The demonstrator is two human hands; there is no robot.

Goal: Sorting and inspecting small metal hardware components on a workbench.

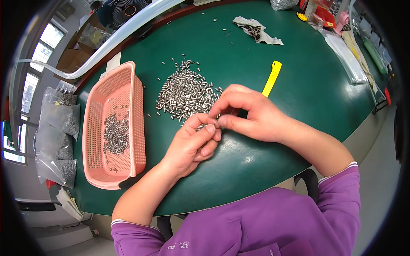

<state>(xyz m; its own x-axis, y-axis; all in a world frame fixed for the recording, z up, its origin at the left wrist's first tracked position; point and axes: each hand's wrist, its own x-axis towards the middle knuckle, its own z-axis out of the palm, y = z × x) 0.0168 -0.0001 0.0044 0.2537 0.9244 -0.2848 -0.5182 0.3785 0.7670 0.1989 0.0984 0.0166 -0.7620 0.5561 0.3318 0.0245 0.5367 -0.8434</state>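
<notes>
Mid-frame, left hand [194, 141] and right hand [252, 113] meet, fingers of both pinched on one small metal pin [210, 125] just below the pin pile [185, 91] on the green surface [299, 85], sorting step likely, pink basket [98, 123] at left holding pins.

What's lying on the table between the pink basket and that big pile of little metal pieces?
In the head view, only bare green table and a few stray pieces separate pink basket from pile.
</notes>
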